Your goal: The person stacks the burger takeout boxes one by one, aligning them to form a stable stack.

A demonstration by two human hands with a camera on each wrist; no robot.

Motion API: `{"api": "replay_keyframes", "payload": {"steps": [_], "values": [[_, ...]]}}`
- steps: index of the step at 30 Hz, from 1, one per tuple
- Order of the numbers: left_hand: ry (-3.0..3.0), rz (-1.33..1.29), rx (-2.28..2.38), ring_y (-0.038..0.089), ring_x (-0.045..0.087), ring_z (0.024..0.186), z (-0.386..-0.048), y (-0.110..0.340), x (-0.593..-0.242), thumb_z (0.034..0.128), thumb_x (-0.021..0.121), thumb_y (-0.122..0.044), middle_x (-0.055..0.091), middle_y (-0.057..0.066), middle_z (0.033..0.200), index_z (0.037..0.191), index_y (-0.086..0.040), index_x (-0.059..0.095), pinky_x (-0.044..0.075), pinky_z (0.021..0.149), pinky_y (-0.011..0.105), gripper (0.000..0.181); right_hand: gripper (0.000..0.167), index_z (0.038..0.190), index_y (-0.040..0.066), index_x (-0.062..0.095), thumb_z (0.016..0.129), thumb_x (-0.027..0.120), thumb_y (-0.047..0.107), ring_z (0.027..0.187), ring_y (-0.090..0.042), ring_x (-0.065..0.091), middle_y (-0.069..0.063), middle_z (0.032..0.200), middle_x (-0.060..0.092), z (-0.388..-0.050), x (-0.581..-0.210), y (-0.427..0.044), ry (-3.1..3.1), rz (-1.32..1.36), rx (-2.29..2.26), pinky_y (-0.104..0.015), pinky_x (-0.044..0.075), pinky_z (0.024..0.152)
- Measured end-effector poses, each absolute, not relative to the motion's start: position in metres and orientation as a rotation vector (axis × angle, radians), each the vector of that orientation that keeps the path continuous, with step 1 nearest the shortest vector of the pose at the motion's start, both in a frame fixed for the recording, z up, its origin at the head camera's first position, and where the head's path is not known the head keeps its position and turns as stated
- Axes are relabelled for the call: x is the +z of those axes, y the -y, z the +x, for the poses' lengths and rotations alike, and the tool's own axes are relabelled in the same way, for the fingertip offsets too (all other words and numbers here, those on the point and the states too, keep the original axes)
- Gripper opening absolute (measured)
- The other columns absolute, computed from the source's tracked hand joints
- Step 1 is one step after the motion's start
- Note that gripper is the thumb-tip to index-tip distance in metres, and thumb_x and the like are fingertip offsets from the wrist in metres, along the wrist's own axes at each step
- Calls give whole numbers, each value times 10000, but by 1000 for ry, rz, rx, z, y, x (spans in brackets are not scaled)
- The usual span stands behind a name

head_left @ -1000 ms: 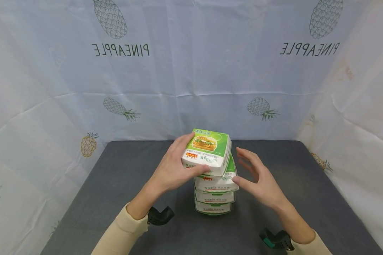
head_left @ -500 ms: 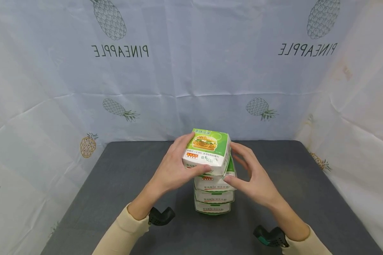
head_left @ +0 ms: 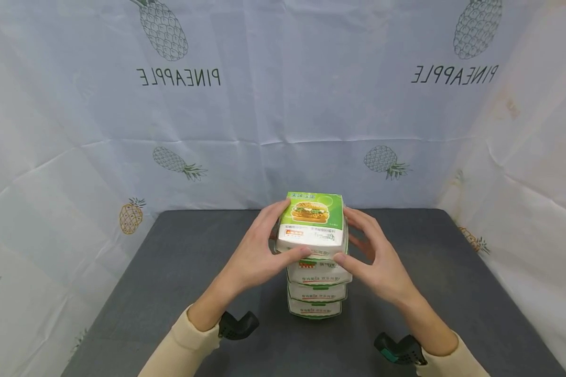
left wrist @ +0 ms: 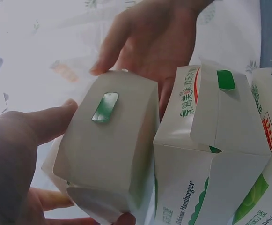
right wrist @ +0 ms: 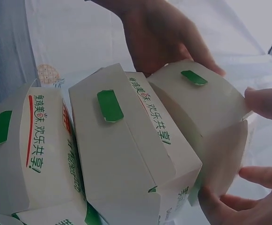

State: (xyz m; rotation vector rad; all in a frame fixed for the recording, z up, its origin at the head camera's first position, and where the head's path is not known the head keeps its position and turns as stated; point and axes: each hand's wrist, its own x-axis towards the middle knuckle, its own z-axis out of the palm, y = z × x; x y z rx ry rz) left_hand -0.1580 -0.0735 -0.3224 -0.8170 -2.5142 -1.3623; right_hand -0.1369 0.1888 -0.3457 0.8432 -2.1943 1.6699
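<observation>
A green-and-white paper burger box (head_left: 311,220) with a burger picture on its lid tops a stack of matching boxes. My left hand (head_left: 250,254) grips its left side, thumb along the front face. On the opposite side, my right hand (head_left: 382,262) holds it, thumb at the front right corner. Directly underneath lies a second burger box (left wrist: 210,122), green tab facing front. Between these two a narrow gap shows in the left wrist view; whether they touch farther back is hidden. Lower down are a third box (right wrist: 37,140) and a bottom box (head_left: 315,309).
The stack stands on a dark grey table (head_left: 188,262). Behind it hangs a pale cloth (head_left: 283,104) printed with pineapples, which also covers both sides. Black wrist cameras (head_left: 238,324) sit under both wrists.
My right hand has come in leftward from beside the stack to grip the top box. That box has shifted slightly right and turned straighter over the others. The left hand keeps its grip.
</observation>
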Motion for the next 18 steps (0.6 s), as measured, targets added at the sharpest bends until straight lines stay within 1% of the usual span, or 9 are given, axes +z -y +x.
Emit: {"api": "replay_keyframes", "payload": {"steps": [3, 5, 11, 14, 18], "values": [[2489, -835, -1419, 142, 419, 1343, -158, 74, -324, 879, 808, -407, 340, -60, 1589, 1592, -204, 344, 497, 989, 426, 874, 771, 1578, 123, 368, 906, 677, -94, 1409, -238, 363, -60, 1576, 307, -137, -344, -191, 2176, 858, 1695, -214, 388, 1104], [2464, -854, -1450, 142, 413, 1354, -157, 74, -324, 896, 796, -374, 341, -60, 1589, 1587, -198, 355, 500, 990, 431, 838, 752, 1576, 111, 367, 915, 656, -102, 1409, -244, 363, -67, 1566, 319, -138, -342, -192, 2167, 862, 1715, -217, 394, 1095], [2383, -920, -1516, 173, 428, 1307, -158, 72, -327, 929, 770, -267, 364, -22, 1572, 1570, -167, 382, 517, 983, 456, 756, 700, 1570, 84, 367, 938, 600, -110, 1400, -240, 369, -95, 1547, 340, -140, -341, -199, 2151, 864, 1771, -206, 394, 1075], [2370, -928, -1528, 180, 428, 1286, -157, 70, -328, 931, 769, -246, 377, -8, 1558, 1565, -160, 388, 519, 979, 470, 745, 692, 1571, 70, 360, 943, 586, -111, 1403, -243, 367, -111, 1555, 333, -140, -341, -202, 2143, 879, 1797, -211, 393, 1081], [2372, -917, -1542, 176, 422, 1289, -156, 70, -329, 929, 771, -241, 382, -5, 1548, 1563, -166, 392, 520, 980, 453, 742, 685, 1575, 58, 345, 949, 565, -110, 1416, -240, 356, -122, 1569, 321, -141, -343, -203, 2129, 904, 1834, -215, 398, 1075]]}}
